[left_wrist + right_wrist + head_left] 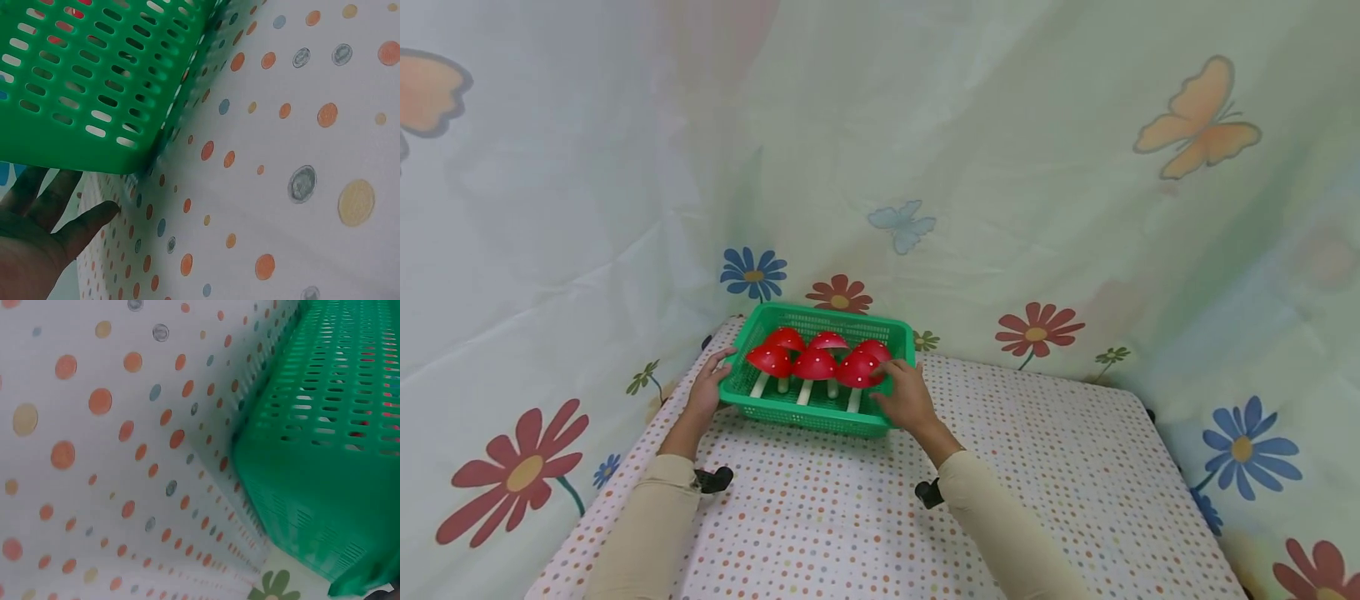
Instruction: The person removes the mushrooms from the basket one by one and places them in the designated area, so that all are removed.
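Note:
A green plastic basket (820, 421) with slotted sides sits on the dotted tabletop. Several toy mushrooms with red, white-dotted caps (814, 364) and white stems lie inside it in two rows. My left hand (704, 392) is at the basket's left end, its fingers spread along the outside. In the left wrist view, the fingers of that hand (44, 231) extend toward the basket's end wall (81, 147), thumb apart from it. At the right end, my right hand (906, 397) reaches over the rim, thumb and fingers apart beside the nearest right mushroom; whether they touch it is unclear.
A white table cover (1022, 450) with coloured dots extends to the right and in front of the basket. Pale curtains (962, 275) printed with flowers and butterflies hang close behind and at both sides. Each wrist bears a black camera strap (713, 480).

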Action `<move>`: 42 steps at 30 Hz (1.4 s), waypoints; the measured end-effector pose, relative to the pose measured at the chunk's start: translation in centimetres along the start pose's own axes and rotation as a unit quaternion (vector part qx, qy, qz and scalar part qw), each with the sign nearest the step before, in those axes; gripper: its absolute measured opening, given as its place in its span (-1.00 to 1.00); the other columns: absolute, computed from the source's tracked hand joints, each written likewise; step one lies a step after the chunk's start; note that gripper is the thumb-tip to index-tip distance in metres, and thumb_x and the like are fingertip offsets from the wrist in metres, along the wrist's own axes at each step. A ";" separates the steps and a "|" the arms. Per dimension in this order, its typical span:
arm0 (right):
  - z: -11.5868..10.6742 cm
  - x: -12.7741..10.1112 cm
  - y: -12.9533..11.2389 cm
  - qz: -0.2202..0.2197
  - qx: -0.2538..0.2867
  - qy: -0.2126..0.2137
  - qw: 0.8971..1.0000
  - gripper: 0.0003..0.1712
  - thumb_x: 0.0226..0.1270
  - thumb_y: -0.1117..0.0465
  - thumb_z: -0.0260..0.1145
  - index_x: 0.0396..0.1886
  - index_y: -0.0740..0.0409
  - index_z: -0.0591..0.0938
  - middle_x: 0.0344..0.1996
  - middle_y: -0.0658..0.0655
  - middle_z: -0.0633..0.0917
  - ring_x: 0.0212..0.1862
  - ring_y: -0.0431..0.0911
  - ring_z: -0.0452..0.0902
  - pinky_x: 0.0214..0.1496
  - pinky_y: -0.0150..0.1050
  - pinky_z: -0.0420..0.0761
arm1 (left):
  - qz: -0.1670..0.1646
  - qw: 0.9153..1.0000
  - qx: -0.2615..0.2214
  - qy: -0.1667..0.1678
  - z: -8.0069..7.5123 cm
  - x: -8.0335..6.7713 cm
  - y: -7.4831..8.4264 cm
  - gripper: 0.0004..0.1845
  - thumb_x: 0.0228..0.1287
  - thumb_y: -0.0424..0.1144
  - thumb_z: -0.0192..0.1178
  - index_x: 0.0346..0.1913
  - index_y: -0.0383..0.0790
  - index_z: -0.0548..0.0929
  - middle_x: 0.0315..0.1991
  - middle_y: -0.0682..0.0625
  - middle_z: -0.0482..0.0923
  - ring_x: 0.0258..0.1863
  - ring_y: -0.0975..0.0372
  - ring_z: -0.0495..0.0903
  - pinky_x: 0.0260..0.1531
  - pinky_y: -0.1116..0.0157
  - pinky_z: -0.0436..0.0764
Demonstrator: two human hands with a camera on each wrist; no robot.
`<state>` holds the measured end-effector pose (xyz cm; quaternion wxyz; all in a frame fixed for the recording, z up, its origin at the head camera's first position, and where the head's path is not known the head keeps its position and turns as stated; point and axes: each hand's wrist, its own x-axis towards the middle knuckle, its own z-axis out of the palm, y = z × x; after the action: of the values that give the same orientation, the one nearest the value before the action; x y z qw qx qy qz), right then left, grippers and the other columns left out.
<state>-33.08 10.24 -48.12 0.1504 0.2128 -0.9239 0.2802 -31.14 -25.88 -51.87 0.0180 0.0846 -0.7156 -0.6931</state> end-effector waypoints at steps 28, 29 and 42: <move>1.3 0.8 0.1 0.004 -0.021 0.071 0.997 -0.89 0.25 0.22 0.42 -0.27 0.17 0.75 -0.29 0.06 0.74 -0.25 -0.03 0.69 -0.24 -0.20 0.66 | -0.016 1.000 0.013 -0.001 -0.1 0.2 -0.2 -0.50 0.61 0.01 -0.25 0.52 0.11 0.15 0.57 -0.12 -0.02 0.42 -0.10 0.25 0.24 0.00 0.40; 1.3 0.8 0.2 0.005 -0.016 0.076 0.997 -0.89 0.25 0.24 0.41 -0.28 0.18 0.75 -0.30 0.08 0.74 -0.26 -0.02 0.69 -0.25 -0.19 0.66 | -0.016 1.000 0.011 -0.002 -0.1 0.2 -0.1 -0.50 0.61 0.00 -0.25 0.52 0.11 0.15 0.57 -0.12 -0.02 0.42 -0.10 0.24 0.25 -0.01 0.39; 0.4 1.6 0.8 -0.015 -0.010 0.168 0.986 -0.93 0.20 0.33 0.38 -0.33 0.24 0.71 -0.39 0.16 0.74 -0.34 -0.01 0.69 -0.34 -0.16 0.66 | -0.022 1.000 0.012 0.000 -0.1 0.0 0.0 -0.51 0.62 -0.01 -0.24 0.51 0.14 0.17 0.51 -0.17 0.11 0.35 -0.07 0.34 -0.03 0.26 0.53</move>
<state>-34.89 10.13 -48.21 0.3101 0.1753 -0.8847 0.3007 -31.16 -25.97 -51.87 0.0023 0.1006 -0.7218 -0.6848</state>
